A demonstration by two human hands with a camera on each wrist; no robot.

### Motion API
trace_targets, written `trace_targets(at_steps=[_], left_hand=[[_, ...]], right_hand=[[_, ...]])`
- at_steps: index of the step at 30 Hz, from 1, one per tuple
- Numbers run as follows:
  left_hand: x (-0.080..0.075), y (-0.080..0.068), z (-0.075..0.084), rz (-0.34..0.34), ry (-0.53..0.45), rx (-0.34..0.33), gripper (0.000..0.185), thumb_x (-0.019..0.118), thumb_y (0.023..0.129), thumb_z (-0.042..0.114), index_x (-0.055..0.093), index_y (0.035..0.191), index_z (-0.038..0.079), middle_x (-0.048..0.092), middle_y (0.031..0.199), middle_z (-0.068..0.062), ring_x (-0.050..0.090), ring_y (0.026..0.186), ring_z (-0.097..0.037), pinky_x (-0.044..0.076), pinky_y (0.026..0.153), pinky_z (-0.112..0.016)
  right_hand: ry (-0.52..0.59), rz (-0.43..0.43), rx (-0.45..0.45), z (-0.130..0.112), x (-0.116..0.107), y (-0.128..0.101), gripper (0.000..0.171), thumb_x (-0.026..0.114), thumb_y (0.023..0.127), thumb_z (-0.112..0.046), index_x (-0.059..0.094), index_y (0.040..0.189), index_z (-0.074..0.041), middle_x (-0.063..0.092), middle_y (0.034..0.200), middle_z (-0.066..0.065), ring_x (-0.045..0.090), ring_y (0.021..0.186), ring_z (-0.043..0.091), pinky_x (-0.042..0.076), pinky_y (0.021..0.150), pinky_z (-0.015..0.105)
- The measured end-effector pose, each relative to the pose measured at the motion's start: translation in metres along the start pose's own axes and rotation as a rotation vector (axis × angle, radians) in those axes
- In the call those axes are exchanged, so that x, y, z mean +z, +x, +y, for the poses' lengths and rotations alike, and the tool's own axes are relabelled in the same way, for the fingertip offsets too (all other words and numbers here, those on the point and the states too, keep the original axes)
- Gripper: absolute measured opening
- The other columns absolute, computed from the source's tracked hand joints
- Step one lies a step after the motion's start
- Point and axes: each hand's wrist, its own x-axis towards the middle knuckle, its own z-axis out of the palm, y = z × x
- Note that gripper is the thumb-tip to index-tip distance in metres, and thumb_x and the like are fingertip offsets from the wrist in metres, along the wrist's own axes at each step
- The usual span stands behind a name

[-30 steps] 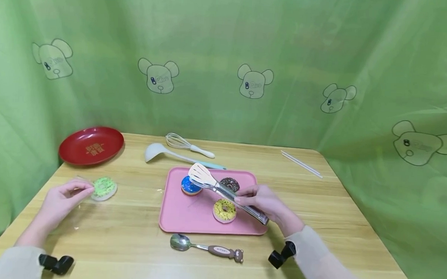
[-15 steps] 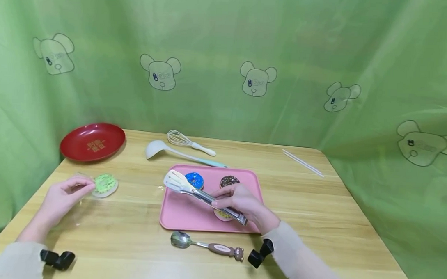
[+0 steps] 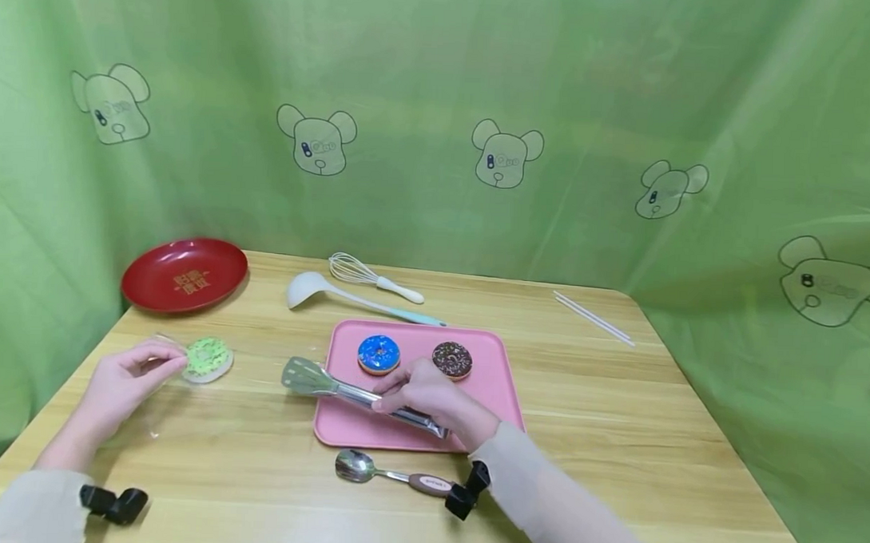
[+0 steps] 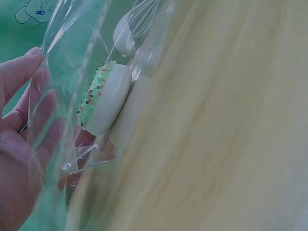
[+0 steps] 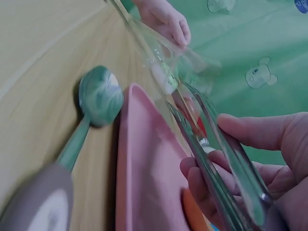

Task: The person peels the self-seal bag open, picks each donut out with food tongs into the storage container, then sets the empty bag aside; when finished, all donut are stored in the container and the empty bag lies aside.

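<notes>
My left hand (image 3: 164, 366) pinches the edge of a clear plastic bag (image 4: 72, 96) lying on the wooden table. A green-sprinkled donut (image 3: 207, 358) sits inside the bag, also close up in the left wrist view (image 4: 103, 98). My right hand (image 3: 396, 395) grips metal tongs (image 3: 344, 392) by the arms. The slotted tong head (image 3: 304, 376) reaches past the left edge of the pink tray (image 3: 499, 386) and points at the bag, with nothing between its blades. On the tray lie a blue donut (image 3: 378, 354) and a chocolate donut (image 3: 452, 359). My hand covers the tray's front middle.
A spoon (image 3: 356, 466) with a brown bear handle lies just in front of the tray. At the back stand a red plate (image 3: 185, 273), a white ladle (image 3: 312, 287) and a whisk (image 3: 363, 274). Two thin white sticks (image 3: 593, 318) lie at the back right.
My right hand carried the tongs left and lower, from above the tray's donuts to past its left edge. It now hides the yellow donut. My left hand stayed on the bag.
</notes>
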Motion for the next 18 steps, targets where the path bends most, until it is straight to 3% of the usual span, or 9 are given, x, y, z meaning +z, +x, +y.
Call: trace_targets(at_steps=[5, 13, 18], left_hand=[[0.001, -0.001, -0.002, 0.015, -0.011, 0.018, 0.022, 0.064, 0.088, 0.012, 0.062, 0.103, -0.005, 0.061, 0.105, -0.012, 0.056, 0.095, -0.003, 0.046, 0.078, -0.009], [0.0, -0.001, -0.004, 0.013, -0.003, 0.02, 0.022, 0.064, 0.088, 0.013, 0.063, 0.102, -0.004, 0.061, 0.105, -0.01, 0.056, 0.095, -0.004, 0.045, 0.079, -0.009], [0.0, -0.001, -0.004, 0.028, 0.017, 0.012, 0.021, 0.065, 0.088, 0.015, 0.064, 0.102, -0.002, 0.062, 0.104, -0.006, 0.056, 0.094, -0.003, 0.045, 0.078, -0.009]], right_hand=[[0.025, 0.006, 0.022, -0.009, 0.015, 0.015, 0.032, 0.084, 0.061, -0.013, 0.073, 0.091, -0.009, 0.063, 0.098, -0.001, 0.054, 0.091, 0.017, 0.045, 0.08, 0.033], [0.121, -0.004, -0.007, -0.019, 0.038, 0.038, 0.035, 0.083, 0.062, -0.006, 0.072, 0.095, -0.003, 0.068, 0.086, 0.001, 0.059, 0.081, 0.014, 0.048, 0.074, 0.025], [0.104, -0.017, -0.015, -0.026, 0.05, 0.048, 0.032, 0.084, 0.063, -0.009, 0.073, 0.092, -0.006, 0.067, 0.086, -0.001, 0.058, 0.083, 0.012, 0.047, 0.074, 0.025]])
